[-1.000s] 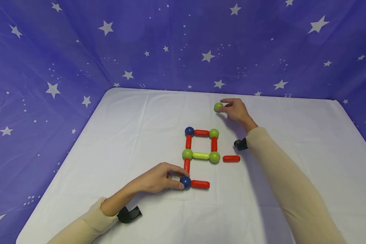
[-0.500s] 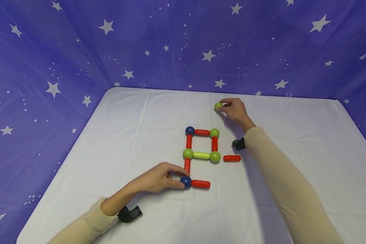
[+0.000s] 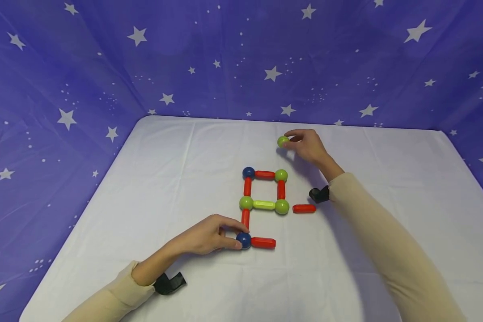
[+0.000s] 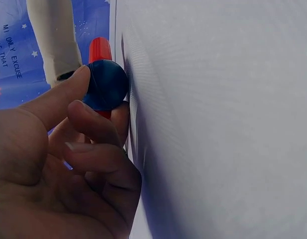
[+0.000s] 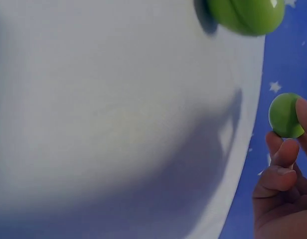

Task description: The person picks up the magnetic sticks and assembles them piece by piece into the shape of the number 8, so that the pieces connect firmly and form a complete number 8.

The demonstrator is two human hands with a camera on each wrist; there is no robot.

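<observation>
My left hand (image 3: 209, 235) pinches a blue ball (image 4: 107, 85) between thumb and fingers at the near corner of a ball-and-stick figure. One red stick (image 3: 263, 243) points right from that ball, and another red stick (image 3: 245, 220) runs back to a green ball (image 3: 246, 203). Beyond it, balls and sticks form a square, with a yellow-green stick (image 3: 264, 205) as its near side. Behind the square, my right hand (image 3: 308, 145) pinches a loose green ball (image 5: 285, 115) by thumb and fingertips, with a shadow on the cloth below.
A loose red stick (image 3: 304, 209) lies just right of the square's near right green ball (image 3: 281, 206), with a small gap between them. White cloth (image 3: 177, 179) covers the table. A purple star-patterned curtain (image 3: 225, 58) surrounds its back and sides.
My right hand has shifted slightly left with the green ball still in its fingers. The left hand keeps its hold on the blue ball, and the figure stays as it was.
</observation>
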